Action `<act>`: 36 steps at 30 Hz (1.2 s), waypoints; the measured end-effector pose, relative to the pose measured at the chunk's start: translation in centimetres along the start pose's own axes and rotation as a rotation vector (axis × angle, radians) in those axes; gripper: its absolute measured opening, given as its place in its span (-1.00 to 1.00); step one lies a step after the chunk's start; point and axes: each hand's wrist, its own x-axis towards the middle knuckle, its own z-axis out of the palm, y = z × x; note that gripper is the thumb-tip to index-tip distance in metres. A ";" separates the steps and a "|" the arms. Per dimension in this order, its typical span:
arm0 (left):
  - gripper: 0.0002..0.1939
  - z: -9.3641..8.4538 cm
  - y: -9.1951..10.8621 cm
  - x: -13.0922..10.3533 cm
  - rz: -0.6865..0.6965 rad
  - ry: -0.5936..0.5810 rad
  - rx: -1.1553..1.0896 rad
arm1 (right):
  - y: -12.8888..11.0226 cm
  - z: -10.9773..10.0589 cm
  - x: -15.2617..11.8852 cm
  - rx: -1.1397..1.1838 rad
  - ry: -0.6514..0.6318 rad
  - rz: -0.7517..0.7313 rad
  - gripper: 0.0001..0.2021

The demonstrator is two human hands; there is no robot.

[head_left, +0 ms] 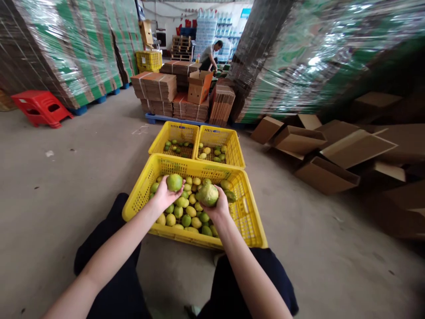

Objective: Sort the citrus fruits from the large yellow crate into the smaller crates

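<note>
Over the large yellow crate (247,223), my left hand (164,195) holds a round green fruit (174,182) with its fingers beneath it. My right hand (221,206) grips a bigger, bumpy yellow-green fruit (207,195) to the right of it. Several green and yellow fruits (191,212) lie in the crate below both hands. Beyond its far edge stand two smaller yellow crates, the left one (156,142) with small green fruits and the right one (236,148) with green and yellow fruits.
Flattened cartons (159,86) sit on a blue pallet (152,118) ahead. Open cardboard boxes (300,139) lie at the right. A red stool (43,106) stands at the left. Wrapped stacks (76,48) flank both sides. Another person (208,57) bends over in the background.
</note>
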 end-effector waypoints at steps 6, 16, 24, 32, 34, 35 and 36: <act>-0.79 0.5 0.1 -0.2 0.056 0.055 -0.041 | 0.4 -0.2 0.7 0.018 0.000 -0.007 -0.92; -0.82 0.8 0.0 -1.3 0.068 -0.011 0.072 | 0.4 0.0 -0.3 0.056 -0.172 -0.024 -0.91; -0.79 0.7 0.0 -0.6 0.073 0.018 0.143 | 0.2 -0.5 -0.4 0.047 -0.107 -0.070 -0.89; -0.73 0.4 -0.2 0.1 0.019 0.037 0.080 | 0.3 -0.4 0.0 0.024 -0.055 -0.009 -0.90; -0.72 0.6 -0.2 -0.1 0.024 0.035 0.096 | 0.3 -0.5 0.1 0.035 -0.082 -0.016 -0.92; -0.71 0.7 -0.2 -0.2 0.016 0.026 0.107 | 0.3 -0.5 0.1 0.036 -0.090 -0.016 -0.92; -0.70 0.7 -0.2 -0.3 0.002 0.016 0.118 | 0.3 -0.5 0.1 0.033 -0.091 -0.011 -0.91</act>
